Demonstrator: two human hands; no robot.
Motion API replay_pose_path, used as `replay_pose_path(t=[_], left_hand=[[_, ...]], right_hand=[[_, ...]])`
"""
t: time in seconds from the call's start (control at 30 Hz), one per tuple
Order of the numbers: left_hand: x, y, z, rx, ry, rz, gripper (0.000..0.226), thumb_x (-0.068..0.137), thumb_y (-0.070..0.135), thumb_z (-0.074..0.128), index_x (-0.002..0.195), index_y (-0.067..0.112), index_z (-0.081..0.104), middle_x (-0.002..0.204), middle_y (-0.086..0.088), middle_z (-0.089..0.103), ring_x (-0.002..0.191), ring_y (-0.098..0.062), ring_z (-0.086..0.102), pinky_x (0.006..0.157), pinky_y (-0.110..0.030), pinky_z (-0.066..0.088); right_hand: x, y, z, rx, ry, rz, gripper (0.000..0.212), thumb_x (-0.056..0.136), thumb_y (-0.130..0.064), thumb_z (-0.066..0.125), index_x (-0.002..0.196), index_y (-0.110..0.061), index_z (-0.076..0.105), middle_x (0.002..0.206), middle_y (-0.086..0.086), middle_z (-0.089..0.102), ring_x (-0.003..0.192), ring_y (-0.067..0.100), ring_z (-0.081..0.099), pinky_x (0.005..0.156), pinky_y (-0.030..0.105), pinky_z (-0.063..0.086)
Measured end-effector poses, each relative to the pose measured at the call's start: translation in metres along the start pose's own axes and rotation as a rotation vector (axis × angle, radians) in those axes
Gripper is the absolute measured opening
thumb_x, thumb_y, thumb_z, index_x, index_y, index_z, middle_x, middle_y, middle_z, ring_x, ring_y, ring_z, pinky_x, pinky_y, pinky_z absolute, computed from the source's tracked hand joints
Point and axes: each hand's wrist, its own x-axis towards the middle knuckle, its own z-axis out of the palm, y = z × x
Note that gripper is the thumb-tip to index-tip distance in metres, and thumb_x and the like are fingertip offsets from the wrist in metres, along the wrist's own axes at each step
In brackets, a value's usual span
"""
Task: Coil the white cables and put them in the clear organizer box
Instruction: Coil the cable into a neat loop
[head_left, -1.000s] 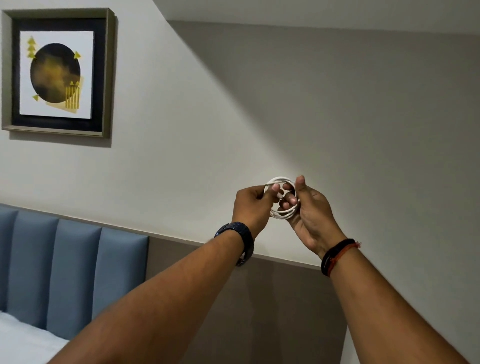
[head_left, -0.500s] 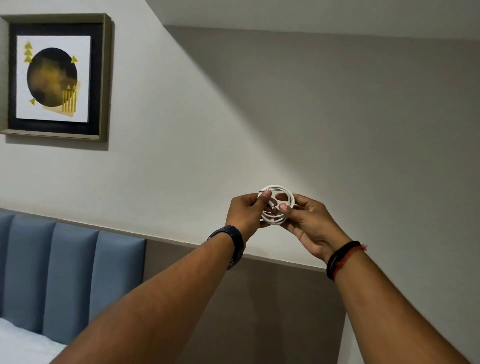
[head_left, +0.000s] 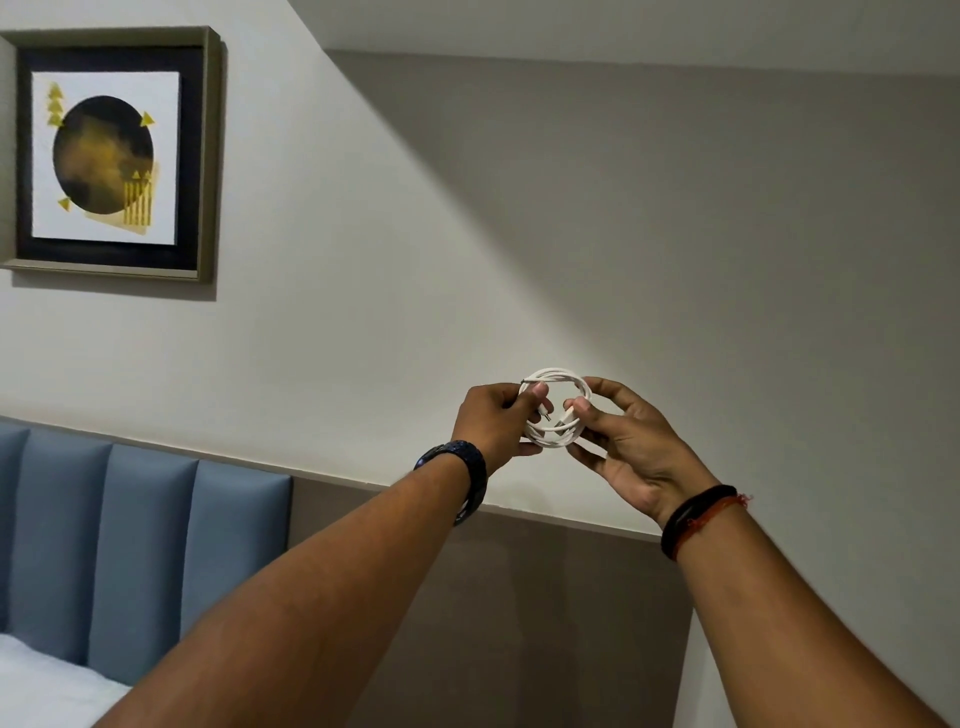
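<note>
A: Head view. Is any writing, label or brand legible?

B: None can be read. The framed picture (head_left: 106, 156), at about 10 o'clock in the frame, carries only a dark disc with yellow triangles and bars on a white ground. The dark watch (head_left: 464, 479) on the left wrist shows no readable face.

A: How does the white cable (head_left: 556, 409) appear?

B: Wound into a small, roughly round coil of several loops, held up in the air before the pale wall (head_left: 363, 338), just right of frame centre at about 4 o'clock. A short end with a small plug lies inside the ring; its type is too small to tell.

A: State of the hands?

B: The left hand (head_left: 493, 421) pinches the coil at its 9 o'clock side, thumb over the loops at the top. The right hand (head_left: 631, 441) grips the 3 o'clock side, fingertips (head_left: 574, 405) pressed on the loops, remaining fingers curved loosely behind. Both hands are closed on the cable. The right wrist bears a black band and red thread (head_left: 698, 517).

A: Surroundings?

B: A blue padded headboard (head_left: 145, 545) at 8 o'clock, with white bedding (head_left: 47, 686) below it.
</note>
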Motion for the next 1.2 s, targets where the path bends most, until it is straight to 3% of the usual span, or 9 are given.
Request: replay_pose_path(t=[0.13,0.33,0.5,0.6,0.73,0.87,1.0,1.1,1.2], left_hand=[[0.002,-0.001,-0.003,0.072,-0.011,0.031,0.028,0.091,0.03,0.057,0.08,0.009,0.071,0.081,-0.01,0.066,0.081,-0.029,0.07,0.066,-0.034,0.061],[0.005,-0.003,-0.004,0.28,0.038,0.108,0.026,0.09,0.03,0.058,0.078,0.01,0.07,0.078,-0.01,0.068,0.065,-0.021,0.068,0.058,-0.027,0.06],[0.006,-0.008,-0.004,0.402,0.128,0.169,0.025,0.089,0.029,0.06,0.077,0.009,0.07,0.078,-0.012,0.07,0.069,-0.027,0.068,0.068,-0.041,0.06],[0.005,-0.01,-0.003,0.441,0.135,0.183,0.025,0.088,0.028,0.061,0.082,0.006,0.071,0.082,-0.013,0.069,0.074,-0.031,0.066,0.072,-0.045,0.058],[0.006,-0.012,-0.003,0.523,0.122,0.176,0.025,0.088,0.03,0.06,0.078,0.009,0.07,0.075,-0.005,0.065,0.071,-0.027,0.064,0.07,-0.04,0.057],[0.012,-0.014,-0.004,0.807,0.093,0.236,0.025,0.091,0.034,0.056,0.082,0.015,0.07,0.075,0.0,0.054,0.069,-0.022,0.052,0.054,-0.026,0.035],[0.015,-0.02,-0.006,0.967,0.097,0.326,0.022,0.093,0.028,0.053,0.094,0.014,0.07,0.088,-0.007,0.055,0.071,-0.03,0.053,0.061,-0.03,0.036],[0.013,-0.022,-0.008,1.052,0.109,0.394,0.02,0.094,0.023,0.052,0.101,0.012,0.067,0.092,-0.009,0.055,0.063,-0.026,0.046,0.058,-0.032,0.036],[0.01,-0.022,-0.011,1.118,0.1,0.436,0.02,0.095,0.021,0.05,0.104,0.009,0.064,0.095,-0.011,0.054,0.062,-0.029,0.05,0.056,-0.033,0.036]], right_hand=[[-0.005,0.001,-0.005,-0.046,-0.072,-0.068,0.037,0.071,-0.021,0.073,0.106,-0.029,0.065,0.083,0.001,0.073,0.079,0.011,0.068,0.07,0.032,0.051],[-0.004,0.008,-0.01,0.081,-0.134,-0.082,0.029,0.084,-0.004,0.062,0.107,-0.02,0.069,0.08,0.01,0.071,0.08,0.02,0.069,0.069,0.032,0.058],[-0.003,0.006,-0.004,-0.009,0.023,-0.097,0.027,0.071,-0.01,0.074,0.098,-0.01,0.072,0.083,0.015,0.074,0.079,0.026,0.072,0.066,0.033,0.059],[0.0,0.007,-0.003,-0.032,0.115,-0.063,0.015,0.079,-0.002,0.069,0.095,-0.002,0.069,0.087,0.017,0.075,0.081,0.029,0.073,0.062,0.034,0.06],[0.001,0.008,-0.005,-0.014,0.093,0.026,0.012,0.088,-0.002,0.06,0.099,0.002,0.06,0.094,0.021,0.073,0.08,0.029,0.073,0.059,0.033,0.06],[0.003,0.012,-0.003,-0.351,0.136,0.051,0.004,0.095,-0.009,0.052,0.093,-0.006,0.055,0.103,0.019,0.067,0.087,0.028,0.07,0.068,0.041,0.06],[0.005,0.013,0.009,-0.78,0.378,-0.192,0.013,0.085,-0.007,0.063,0.074,-0.013,0.06,0.084,0.006,0.066,0.083,0.025,0.064,0.074,0.044,0.058],[0.005,0.01,0.012,-0.698,0.467,-0.225,0.02,0.077,-0.003,0.072,0.064,-0.016,0.065,0.075,0.004,0.068,0.075,0.023,0.065,0.069,0.038,0.058],[0.007,0.008,0.011,-0.472,0.444,-0.117,0.009,0.076,-0.001,0.073,0.073,-0.008,0.069,0.078,0.011,0.069,0.067,0.022,0.063,0.062,0.035,0.058]])
